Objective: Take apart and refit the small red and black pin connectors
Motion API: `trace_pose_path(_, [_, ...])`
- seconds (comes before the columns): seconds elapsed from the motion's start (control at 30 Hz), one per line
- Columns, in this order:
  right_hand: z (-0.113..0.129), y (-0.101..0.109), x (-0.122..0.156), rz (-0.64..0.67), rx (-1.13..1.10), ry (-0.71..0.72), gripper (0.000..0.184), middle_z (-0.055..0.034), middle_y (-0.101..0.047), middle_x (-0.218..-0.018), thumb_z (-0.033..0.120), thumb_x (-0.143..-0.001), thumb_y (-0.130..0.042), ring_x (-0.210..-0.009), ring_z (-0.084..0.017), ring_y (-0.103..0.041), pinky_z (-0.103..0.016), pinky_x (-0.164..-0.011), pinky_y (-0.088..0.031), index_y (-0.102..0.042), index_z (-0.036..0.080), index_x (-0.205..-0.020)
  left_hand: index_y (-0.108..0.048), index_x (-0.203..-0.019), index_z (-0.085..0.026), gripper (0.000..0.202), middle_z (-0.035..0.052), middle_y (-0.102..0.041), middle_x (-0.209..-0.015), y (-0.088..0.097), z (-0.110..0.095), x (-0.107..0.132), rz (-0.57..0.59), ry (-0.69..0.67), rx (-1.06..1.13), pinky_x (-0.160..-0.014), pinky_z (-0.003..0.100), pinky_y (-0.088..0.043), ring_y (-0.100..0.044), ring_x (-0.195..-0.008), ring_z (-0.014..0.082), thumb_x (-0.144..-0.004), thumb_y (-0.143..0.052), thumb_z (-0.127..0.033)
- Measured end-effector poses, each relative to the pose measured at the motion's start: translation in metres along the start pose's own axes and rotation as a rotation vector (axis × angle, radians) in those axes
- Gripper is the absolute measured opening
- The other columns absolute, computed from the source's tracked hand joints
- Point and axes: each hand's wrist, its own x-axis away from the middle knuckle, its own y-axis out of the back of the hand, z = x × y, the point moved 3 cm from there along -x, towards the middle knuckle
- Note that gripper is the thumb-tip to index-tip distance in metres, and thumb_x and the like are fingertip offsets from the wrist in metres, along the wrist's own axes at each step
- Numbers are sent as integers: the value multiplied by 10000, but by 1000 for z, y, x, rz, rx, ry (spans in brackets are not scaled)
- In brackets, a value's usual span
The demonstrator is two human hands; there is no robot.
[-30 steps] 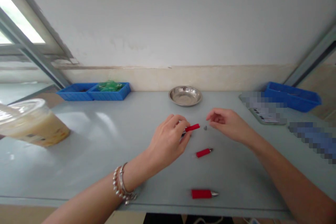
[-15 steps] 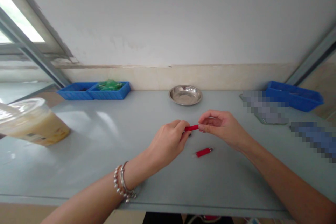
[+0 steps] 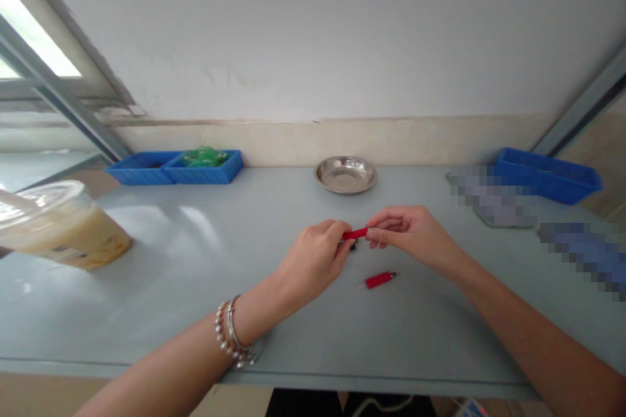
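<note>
My left hand (image 3: pixel 313 264) is closed around one end of a small red tube (image 3: pixel 355 233), held just above the grey table (image 3: pixel 195 273). My right hand (image 3: pixel 408 234) pinches at the tube's other end; whatever small piece is between its fingertips is hidden. A second red tube with a metal tip (image 3: pixel 380 279) lies on the table below and between my hands.
A steel dish (image 3: pixel 345 175) stands at the back centre. Two blue trays (image 3: pixel 176 167), one with green parts, sit back left; another blue tray (image 3: pixel 548 176) sits back right. A lidded plastic cup with a beige drink (image 3: pixel 59 225) stands at the left.
My right hand moved left with a small grey piece and met the end of the red tube in my left hand. The red piece near the front edge has left the view.
</note>
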Motion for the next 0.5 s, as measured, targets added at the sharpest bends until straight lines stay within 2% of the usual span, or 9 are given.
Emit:
trace_pose_path(0.27, [-1,0,0,7,110,7,262,-40,-616,-644,322,-689,-574,-565,-67,-567,-168,-525,-448,-576,94,-816,-566,-849,-162,140,-3,-581,-680,-3,2,0,-24,-17,-4,-515,157,-375,-461,-493,37,-791,-470,-247])
trace_pose_path(0.43, [-3,0,-1,64,198,11,359,-53,-611,-644,429,-754,-463,-538,-61,-558,-162,-502,-422,-569,91,-699,-572,-828,-160,141,-3,-576,-670,-2,2,-1,-34,-17,2,-518,157,-369,-455,-495,36,-789,-477,-256])
trace_pose_path(0.5, [-3,0,0,45,188,17,342,-42,-610,-645,432,-745,-476,-540,-62,-563,-164,-520,-426,-561,100,-760,-574,-827,-157,134,-4,-575,-666,-1,2,-1,-43,-13,9,-514,154,-364,-452,-491,34,-783,-484,-248])
